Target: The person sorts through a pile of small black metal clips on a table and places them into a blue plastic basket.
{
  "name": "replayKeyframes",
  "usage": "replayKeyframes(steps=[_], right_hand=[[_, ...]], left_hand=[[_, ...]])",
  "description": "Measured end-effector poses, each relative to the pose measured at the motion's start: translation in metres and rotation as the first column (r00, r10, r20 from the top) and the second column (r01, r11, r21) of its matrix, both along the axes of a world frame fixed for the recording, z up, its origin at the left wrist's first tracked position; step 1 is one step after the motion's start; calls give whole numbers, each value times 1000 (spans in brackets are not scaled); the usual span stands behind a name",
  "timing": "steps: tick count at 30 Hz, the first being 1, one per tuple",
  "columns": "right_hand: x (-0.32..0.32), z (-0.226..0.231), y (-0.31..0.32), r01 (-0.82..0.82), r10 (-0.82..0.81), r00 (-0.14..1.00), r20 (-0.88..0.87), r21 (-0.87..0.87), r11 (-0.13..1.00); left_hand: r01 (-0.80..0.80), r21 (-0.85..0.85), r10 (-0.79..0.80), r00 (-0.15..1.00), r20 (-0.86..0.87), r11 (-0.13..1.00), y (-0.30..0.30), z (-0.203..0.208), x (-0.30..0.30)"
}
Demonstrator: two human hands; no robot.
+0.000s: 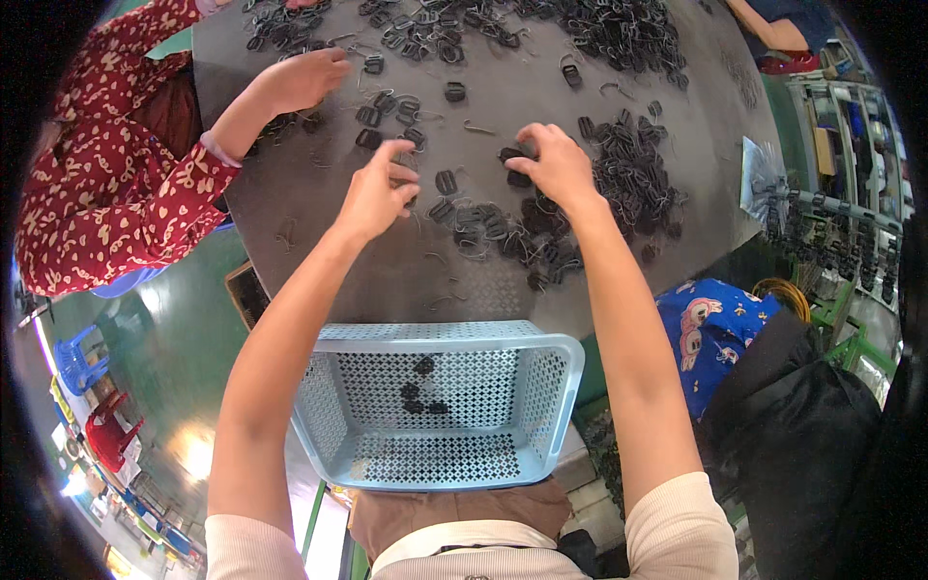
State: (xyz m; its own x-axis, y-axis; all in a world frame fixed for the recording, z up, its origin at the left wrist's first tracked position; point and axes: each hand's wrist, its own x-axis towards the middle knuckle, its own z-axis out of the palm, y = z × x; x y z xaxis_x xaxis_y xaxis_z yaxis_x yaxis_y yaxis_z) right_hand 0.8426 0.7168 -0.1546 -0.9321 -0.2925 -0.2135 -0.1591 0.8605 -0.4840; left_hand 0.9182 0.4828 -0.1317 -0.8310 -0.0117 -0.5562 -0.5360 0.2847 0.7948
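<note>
1. Head view, right hand: the right hand [559,166] bends over the table [358,275], its thumb and fingers closed on a black buckle [519,178]. The thumb partly covers this piece, so its exact heading, and whether a second lies with it, cannot be told.
2. Head view, left hand: the left hand [380,193] has curled, parted fingers beside a small group of buckles; whether it grips one cannot be told.
3. Head view, axes: of the buckles lying apart, one beyond the hands [454,92] has its long axis nearly left to right. One between the hands [446,182] points mostly away from the person, slightly tilted. One farther right [570,74] also runs lengthwise away, a thin wire [568,58] at its far end.
4. Head view, counts: one blue basket [572,377], long axis left to right, sits at the near table edge; a few dark pieces [424,366] show in it. The heaped buckles [628,174] overlap too much to count.
5. Head view, surroundings: one hand of a co-worker [307,79] in a red patterned sleeve [145,208] reaches over the table at left; one blue chair [79,362] and one red chair [114,430] stand on the floor.
</note>
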Motion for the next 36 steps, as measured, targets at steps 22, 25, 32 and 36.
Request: replayKeyframes(steps=[22,25,32,36], right_hand=[[25,29,40,621,-60,687,724,-543,565],[17,15,16,245,-138,919,370,-260,934],[23,4,-4,-3,3,1000,-1,140,990],[16,7,1,0,-24,990,140,170,986]], left_hand=[[165,-396,-294,911,-291,903,13,-21,-6],[190,-535,-356,907,-226,823,35,-12,1],[268,-419,-340,934,-105,868,26,-18,-8],[199,-49,-203,977,-70,979,1,19,-4]])
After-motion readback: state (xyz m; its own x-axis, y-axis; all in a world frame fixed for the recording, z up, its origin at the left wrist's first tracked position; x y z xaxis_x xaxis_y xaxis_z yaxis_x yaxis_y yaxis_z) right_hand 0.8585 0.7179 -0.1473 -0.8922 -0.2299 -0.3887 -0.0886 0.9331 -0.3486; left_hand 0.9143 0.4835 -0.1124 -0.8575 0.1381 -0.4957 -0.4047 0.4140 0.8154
